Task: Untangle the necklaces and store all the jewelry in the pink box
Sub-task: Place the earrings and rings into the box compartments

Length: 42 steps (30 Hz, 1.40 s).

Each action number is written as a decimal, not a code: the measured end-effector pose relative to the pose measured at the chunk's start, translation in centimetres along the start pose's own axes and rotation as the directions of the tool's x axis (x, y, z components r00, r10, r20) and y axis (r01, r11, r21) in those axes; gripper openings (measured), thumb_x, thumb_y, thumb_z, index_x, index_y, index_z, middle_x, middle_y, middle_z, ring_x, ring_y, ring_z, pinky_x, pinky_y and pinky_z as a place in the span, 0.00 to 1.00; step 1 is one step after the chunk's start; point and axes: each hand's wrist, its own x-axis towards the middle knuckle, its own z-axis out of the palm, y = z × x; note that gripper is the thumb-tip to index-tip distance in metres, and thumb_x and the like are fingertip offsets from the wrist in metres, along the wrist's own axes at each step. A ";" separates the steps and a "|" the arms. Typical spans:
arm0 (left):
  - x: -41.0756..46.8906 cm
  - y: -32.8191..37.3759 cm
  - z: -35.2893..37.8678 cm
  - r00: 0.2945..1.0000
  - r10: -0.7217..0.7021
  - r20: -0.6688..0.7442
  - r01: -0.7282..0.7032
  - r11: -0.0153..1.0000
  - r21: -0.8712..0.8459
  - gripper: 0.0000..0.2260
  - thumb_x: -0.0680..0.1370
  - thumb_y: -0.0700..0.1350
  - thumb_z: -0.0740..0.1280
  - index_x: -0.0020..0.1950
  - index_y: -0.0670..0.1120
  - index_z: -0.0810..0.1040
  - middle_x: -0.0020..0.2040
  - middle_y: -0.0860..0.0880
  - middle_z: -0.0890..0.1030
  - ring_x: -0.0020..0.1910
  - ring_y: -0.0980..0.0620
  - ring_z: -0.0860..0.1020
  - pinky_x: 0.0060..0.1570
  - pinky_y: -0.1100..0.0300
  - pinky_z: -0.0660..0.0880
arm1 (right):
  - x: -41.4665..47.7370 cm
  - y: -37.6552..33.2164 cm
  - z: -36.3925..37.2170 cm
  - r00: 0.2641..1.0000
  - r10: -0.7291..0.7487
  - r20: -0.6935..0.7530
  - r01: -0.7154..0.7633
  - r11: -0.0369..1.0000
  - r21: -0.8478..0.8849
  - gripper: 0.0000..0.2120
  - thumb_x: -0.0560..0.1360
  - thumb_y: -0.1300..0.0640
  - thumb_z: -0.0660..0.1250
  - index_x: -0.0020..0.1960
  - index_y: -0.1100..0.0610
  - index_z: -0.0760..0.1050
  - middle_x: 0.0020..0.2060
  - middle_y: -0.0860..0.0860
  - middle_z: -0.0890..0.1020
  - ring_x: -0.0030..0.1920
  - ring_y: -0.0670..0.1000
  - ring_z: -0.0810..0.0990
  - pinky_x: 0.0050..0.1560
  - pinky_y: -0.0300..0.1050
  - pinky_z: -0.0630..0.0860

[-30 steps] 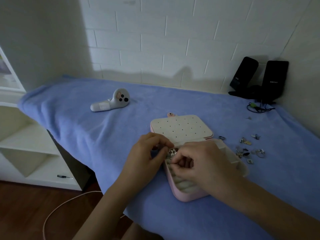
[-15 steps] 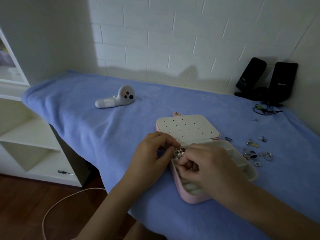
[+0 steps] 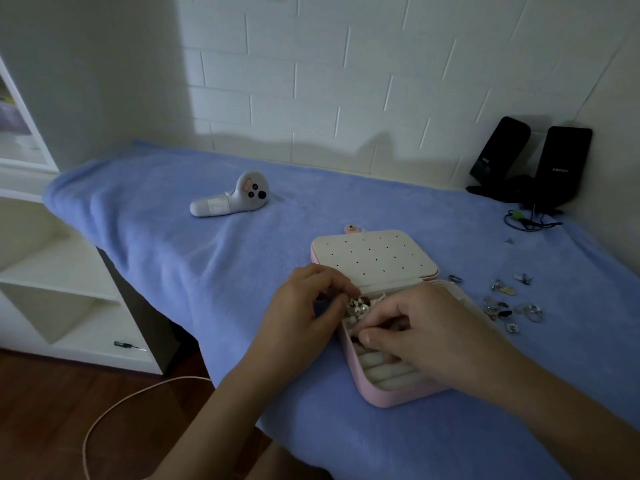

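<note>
The pink box lies open on the blue cloth, its cream lid with small holes folded back. A tangle of pearl and silver necklaces sits over the box's far left corner. My left hand pinches the tangle from the left. My right hand hovers over the box with curled fingers that pinch at the same tangle from the right, hiding most of the compartments. Cream ring rolls show in the near part of the box.
Several small loose jewelry pieces lie on the blue cloth right of the box. A white controller rests at the back left. Two black speakers with cables stand at the back right. White shelves flank the table's left edge.
Both hands keep working the tangle at the box's corner; the fingers have shifted slightly. The camera has drifted, so the scene sits a little further right and lower.
</note>
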 end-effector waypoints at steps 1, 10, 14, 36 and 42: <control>0.0 0.0 0.0 1.000 0.001 -0.001 -0.001 1.000 -0.004 0.08 0.72 0.44 0.64 0.43 0.57 0.79 0.46 0.59 0.79 0.50 0.56 0.76 0.50 0.62 0.73 | 0.0 0.0 0.0 1.000 0.012 -0.003 -0.012 1.000 0.020 0.04 0.71 0.57 0.72 0.43 0.50 0.84 0.35 0.48 0.85 0.33 0.40 0.80 0.39 0.34 0.76; 1.8 0.9 -3.4 0.922 -0.145 0.359 0.212 0.965 -0.155 0.05 0.71 0.42 0.73 0.44 0.53 0.84 0.53 0.56 0.80 0.52 0.60 0.79 0.54 0.65 0.75 | -0.3 -0.1 0.7 0.997 -0.016 -0.076 0.021 0.998 0.059 0.02 0.69 0.61 0.74 0.42 0.57 0.84 0.28 0.42 0.78 0.31 0.35 0.75 0.34 0.27 0.70; 3.2 0.8 -4.4 0.892 -0.154 0.424 0.202 0.977 -0.071 0.05 0.71 0.42 0.74 0.42 0.52 0.85 0.50 0.58 0.82 0.50 0.59 0.80 0.51 0.66 0.75 | -0.3 0.5 1.3 0.988 -0.067 -0.138 0.076 0.995 0.058 0.04 0.68 0.63 0.73 0.37 0.55 0.83 0.25 0.43 0.78 0.29 0.39 0.75 0.32 0.30 0.70; 4.5 1.1 -5.4 0.758 -0.114 0.643 0.024 0.989 0.146 0.06 0.73 0.50 0.72 0.46 0.62 0.84 0.57 0.65 0.75 0.58 0.64 0.72 0.62 0.59 0.69 | 0.0 1.7 2.3 0.883 -0.375 -0.283 0.327 0.923 -0.205 0.07 0.65 0.54 0.64 0.32 0.54 0.78 0.27 0.45 0.75 0.28 0.43 0.71 0.26 0.35 0.68; 4.6 1.3 -5.3 0.746 -0.119 0.655 0.002 0.984 0.177 0.06 0.73 0.50 0.71 0.47 0.61 0.84 0.57 0.65 0.74 0.57 0.64 0.72 0.59 0.64 0.68 | -0.1 1.6 2.1 0.919 -0.294 -0.262 0.272 0.955 -0.119 0.06 0.64 0.52 0.65 0.32 0.52 0.78 0.27 0.45 0.76 0.29 0.42 0.74 0.27 0.33 0.69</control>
